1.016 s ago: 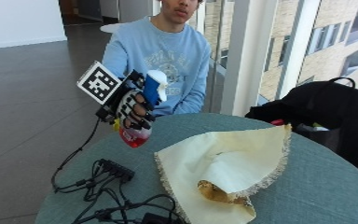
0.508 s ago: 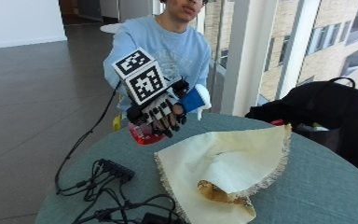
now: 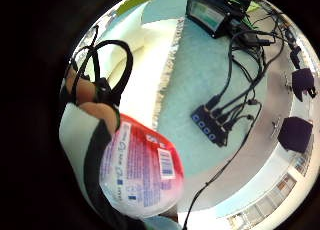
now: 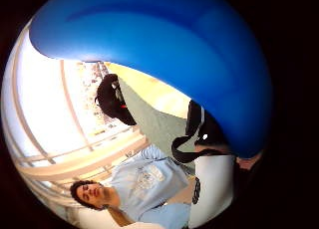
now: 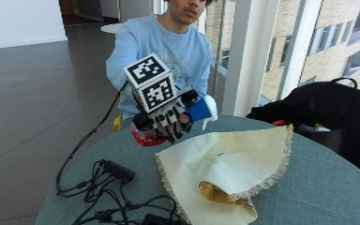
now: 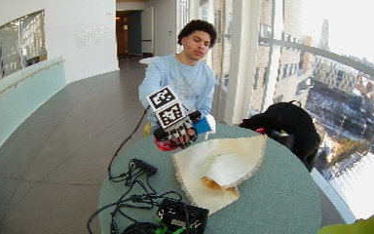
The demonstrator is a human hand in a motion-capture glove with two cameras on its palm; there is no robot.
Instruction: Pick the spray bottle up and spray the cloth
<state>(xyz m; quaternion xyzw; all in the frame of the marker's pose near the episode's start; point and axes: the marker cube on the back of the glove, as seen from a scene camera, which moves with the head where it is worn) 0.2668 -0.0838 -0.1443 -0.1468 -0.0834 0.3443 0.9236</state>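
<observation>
Spray bottle [image 5: 195, 112]: up off the table, tipped over, blue head and white nozzle aimed at the cloth, red-labelled clear body [image 3: 141, 171] hanging behind the palm.
Right hand [image 5: 168, 123]: gloved fingers curled round the bottle's neck, just under the blue head, gripping it.
Cloth [image 5: 230, 164]: cream, fringed, spread on the round green table [image 5: 330, 187], its near corner folded over on itself; it lies just beyond and below the nozzle.
Handling, as I judge it: rigid plastic, light to middling with liquid inside, smooth and a bit slippery at the label; the neck is the place to hold, one finger free for the trigger.
Nearby: power strip [image 5: 117, 170] and cables beside the cloth; black bag [image 5: 330, 112] at the far edge.
</observation>
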